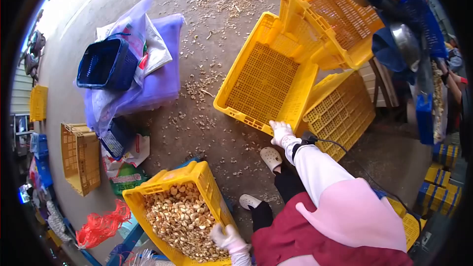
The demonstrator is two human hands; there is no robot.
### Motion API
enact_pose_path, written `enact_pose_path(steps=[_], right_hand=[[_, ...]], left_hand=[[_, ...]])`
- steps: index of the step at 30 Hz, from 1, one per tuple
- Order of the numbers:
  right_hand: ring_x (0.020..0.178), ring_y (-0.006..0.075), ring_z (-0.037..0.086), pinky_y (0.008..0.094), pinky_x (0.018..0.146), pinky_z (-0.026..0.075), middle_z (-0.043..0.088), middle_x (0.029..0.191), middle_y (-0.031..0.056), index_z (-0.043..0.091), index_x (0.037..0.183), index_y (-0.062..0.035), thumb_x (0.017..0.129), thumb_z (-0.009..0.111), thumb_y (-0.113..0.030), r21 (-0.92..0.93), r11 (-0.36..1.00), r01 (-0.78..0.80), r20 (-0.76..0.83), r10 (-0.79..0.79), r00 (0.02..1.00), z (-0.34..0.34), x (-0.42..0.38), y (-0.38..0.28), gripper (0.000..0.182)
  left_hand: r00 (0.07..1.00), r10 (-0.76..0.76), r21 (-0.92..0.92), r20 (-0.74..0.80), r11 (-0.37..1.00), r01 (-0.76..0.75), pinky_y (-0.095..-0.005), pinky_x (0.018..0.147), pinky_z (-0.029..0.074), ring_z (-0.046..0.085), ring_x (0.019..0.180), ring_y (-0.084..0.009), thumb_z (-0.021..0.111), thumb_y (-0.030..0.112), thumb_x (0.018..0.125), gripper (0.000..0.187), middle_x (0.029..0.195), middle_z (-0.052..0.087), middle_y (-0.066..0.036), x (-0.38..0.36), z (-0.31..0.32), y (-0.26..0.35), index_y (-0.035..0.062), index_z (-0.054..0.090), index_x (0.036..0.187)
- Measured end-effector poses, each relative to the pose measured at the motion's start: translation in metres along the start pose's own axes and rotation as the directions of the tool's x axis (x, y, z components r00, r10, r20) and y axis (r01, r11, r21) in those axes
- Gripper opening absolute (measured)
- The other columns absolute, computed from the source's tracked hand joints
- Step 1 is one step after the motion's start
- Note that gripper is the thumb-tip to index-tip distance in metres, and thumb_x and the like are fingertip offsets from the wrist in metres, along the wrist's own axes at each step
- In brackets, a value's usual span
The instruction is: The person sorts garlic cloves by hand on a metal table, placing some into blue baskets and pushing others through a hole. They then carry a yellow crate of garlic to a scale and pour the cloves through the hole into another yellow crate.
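My left hand (227,239), in a pale glove, is at the near side of a yellow crate (209,187) filled with shellfish (180,219). Its fingers are apart, and whether they touch the rim is unclear. Farther up, my right hand (282,134), also gloved, has its fingers over the lower corner of another yellow crate (241,114). That crate holds nothing visible and tilts on the floor, showing its mesh bottom.
More yellow crates (345,106) lean and stack at the upper right. A dark blue basket (129,64) sits on purple netting (167,76). Red netting (106,224) lies lower left. A black cable (345,149) crosses beside my right arm. People work at far right.
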State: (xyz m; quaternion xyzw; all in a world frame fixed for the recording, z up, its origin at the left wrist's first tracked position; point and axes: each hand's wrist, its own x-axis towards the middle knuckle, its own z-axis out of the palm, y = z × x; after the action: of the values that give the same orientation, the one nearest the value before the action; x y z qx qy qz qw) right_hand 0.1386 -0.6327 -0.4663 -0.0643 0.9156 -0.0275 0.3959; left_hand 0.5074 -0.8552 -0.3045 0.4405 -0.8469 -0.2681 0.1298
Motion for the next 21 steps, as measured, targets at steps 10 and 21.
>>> enact_pose_path(steps=[10,21], right_hand=[[0.098,0.0372,0.071,0.0465,0.083,0.056,0.072,0.101,0.0221,0.055,0.111,-0.0028,0.087,0.052,-0.010,0.184,0.956,0.228,0.049,-0.240,0.969,-0.101,-0.088,-0.024,0.025],[0.113,0.0376,0.064,0.0484,0.094,0.051,0.068,0.113,0.0250,0.055,0.129,-0.0029,0.080,0.072,-0.048,0.557,0.676,0.483,-0.220,-0.441,0.870,-0.135,-0.214,-0.006,0.068]], left_hand=[[0.679,-0.285,-0.340,0.677,0.697,0.632,-0.0374,0.102,0.050,0.059,0.121,-0.0305,0.079,0.015,0.084,0.075,0.140,0.052,-0.023,0.085,0.108,0.195,-0.0013,0.042,0.147],[0.778,-0.383,-0.297,0.498,0.767,0.568,-0.0414,0.069,0.053,0.062,0.077,-0.0249,0.071,-0.005,0.069,0.060,0.099,0.064,-0.010,0.144,0.131,0.318,-0.0005,0.053,0.126]])
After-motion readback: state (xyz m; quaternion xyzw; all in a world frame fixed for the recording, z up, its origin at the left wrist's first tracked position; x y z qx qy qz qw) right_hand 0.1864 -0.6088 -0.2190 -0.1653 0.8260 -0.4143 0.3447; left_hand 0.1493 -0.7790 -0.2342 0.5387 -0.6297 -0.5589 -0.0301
